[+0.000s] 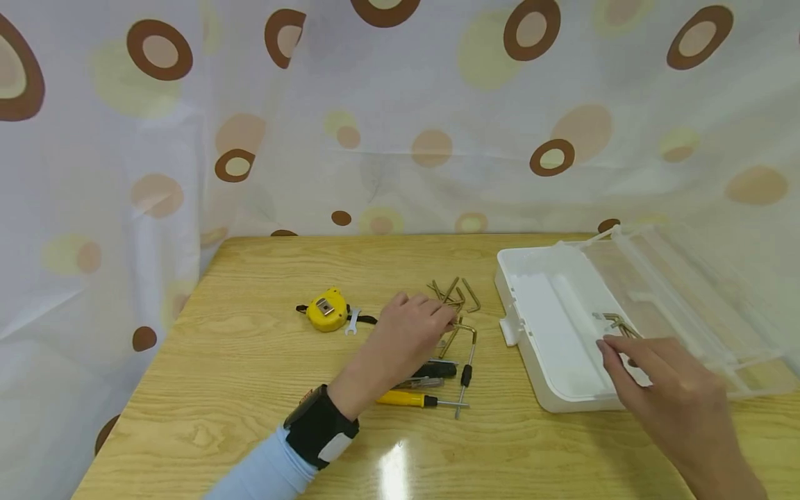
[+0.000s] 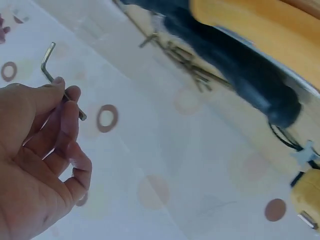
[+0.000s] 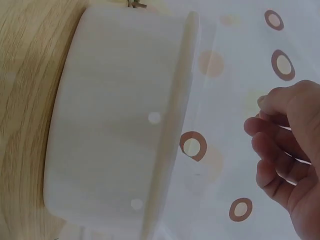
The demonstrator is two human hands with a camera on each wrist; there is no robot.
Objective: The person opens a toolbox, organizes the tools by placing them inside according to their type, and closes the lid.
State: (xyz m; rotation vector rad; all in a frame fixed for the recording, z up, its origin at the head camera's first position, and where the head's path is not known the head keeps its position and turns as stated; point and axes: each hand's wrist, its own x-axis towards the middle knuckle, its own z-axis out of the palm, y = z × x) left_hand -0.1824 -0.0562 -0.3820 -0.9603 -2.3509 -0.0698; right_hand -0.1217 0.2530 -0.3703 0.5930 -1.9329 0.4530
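My left hand point(image 1: 409, 333) pinches a brass-coloured hex key point(image 2: 47, 65) between thumb and fingertips, raised above the tools on the table. Several more hex keys point(image 1: 473, 294) lie in a loose pile just beyond that hand. My right hand point(image 1: 681, 389) hovers over the near side of a white plastic box point(image 1: 550, 368). Its fingers are loosely curled, and the right wrist view shows nothing between them. A few hex keys point(image 1: 615, 321) show inside the box past the right fingertips, partly hidden by the hand. The box's clear lid point(image 1: 700, 298) lies swung back to the right.
A yellow tape measure point(image 1: 326, 310) and a small wrench point(image 1: 353, 321) lie left of the pile. Below the left hand are a yellow-handled screwdriver point(image 1: 403, 398), a black-handled tool point(image 1: 440, 369) and a thin rod with a black sleeve point(image 1: 466, 376). A dotted curtain point(image 1: 400, 187) hangs behind the table.
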